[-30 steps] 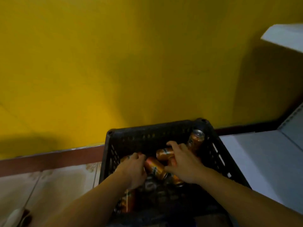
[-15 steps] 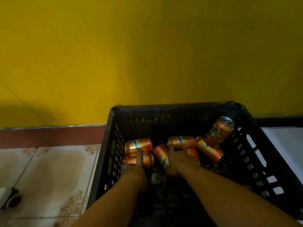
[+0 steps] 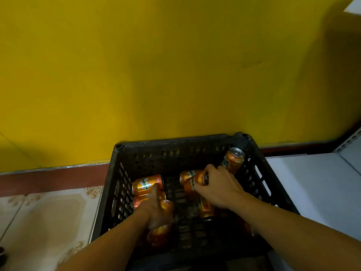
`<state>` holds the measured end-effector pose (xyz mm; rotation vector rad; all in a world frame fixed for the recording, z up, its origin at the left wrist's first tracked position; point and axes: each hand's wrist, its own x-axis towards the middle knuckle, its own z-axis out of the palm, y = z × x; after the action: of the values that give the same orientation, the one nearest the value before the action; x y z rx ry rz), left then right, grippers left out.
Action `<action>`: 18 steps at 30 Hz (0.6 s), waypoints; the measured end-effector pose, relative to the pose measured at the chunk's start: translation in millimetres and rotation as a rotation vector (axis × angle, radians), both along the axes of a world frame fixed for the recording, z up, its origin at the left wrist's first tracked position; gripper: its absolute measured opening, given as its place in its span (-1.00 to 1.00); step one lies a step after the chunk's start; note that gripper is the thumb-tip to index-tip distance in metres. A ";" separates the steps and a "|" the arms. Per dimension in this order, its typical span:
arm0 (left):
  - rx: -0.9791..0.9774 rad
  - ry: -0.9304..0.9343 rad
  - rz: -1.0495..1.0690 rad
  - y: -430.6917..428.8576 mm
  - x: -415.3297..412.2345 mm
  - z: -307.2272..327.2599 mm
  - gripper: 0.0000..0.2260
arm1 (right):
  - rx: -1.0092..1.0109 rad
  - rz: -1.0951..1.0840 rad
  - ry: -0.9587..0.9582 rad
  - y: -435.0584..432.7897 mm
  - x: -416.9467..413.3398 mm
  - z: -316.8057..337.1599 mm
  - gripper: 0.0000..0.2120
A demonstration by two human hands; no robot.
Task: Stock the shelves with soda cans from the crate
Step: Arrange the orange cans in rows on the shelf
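A black plastic crate (image 3: pixel 175 143) stands on the floor against a yellow wall and holds several orange soda cans. My right hand (image 3: pixel 218 188) grips one orange can (image 3: pixel 192 184) near the crate's middle, lifted slightly off the others. My left hand (image 3: pixel 158 210) is wrapped round another orange can (image 3: pixel 166 207) at the left side, with a finger reaching toward a can lying on its side (image 3: pixel 146 183). One can (image 3: pixel 233 159) leans upright in the far right corner. More cans lie partly hidden under my hands.
A white shelf board (image 3: pixel 312 184) lies low to the right of the crate, with a perforated upright (image 3: pixel 349 141) behind it. Another white shelf edge (image 3: pixel 353 6) shows at the top right. Patterned floor tiles (image 3: pixel 48 212) spread to the left.
My right hand has closed round a can and raised it from the pile. My left hand has slid back and taken hold of a can. The camera tilted slightly.
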<state>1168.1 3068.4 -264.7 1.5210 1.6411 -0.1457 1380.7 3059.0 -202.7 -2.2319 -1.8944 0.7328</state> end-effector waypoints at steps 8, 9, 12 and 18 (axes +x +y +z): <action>0.313 -0.441 0.139 27.1 39.6 162.1 -0.62 | 0.324 -0.168 0.013 -2.7 34.7 144.8 -0.53; 0.355 -0.549 0.164 27.2 46.3 188.0 -0.61 | 0.387 -0.204 0.030 -3.8 38.6 168.9 -0.55; 0.518 -0.767 0.180 25.5 70.6 260.6 -0.51 | 0.584 -0.272 0.087 -10.3 49.0 240.9 -0.50; 0.721 -0.969 -0.010 6.9 154.7 377.4 -0.54 | 0.833 -0.403 0.092 -48.2 98.4 367.7 -0.50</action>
<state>1322.8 3075.3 112.7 1.6805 0.8932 1.1157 1479.1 3010.8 165.0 -1.8645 -1.2770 -0.0360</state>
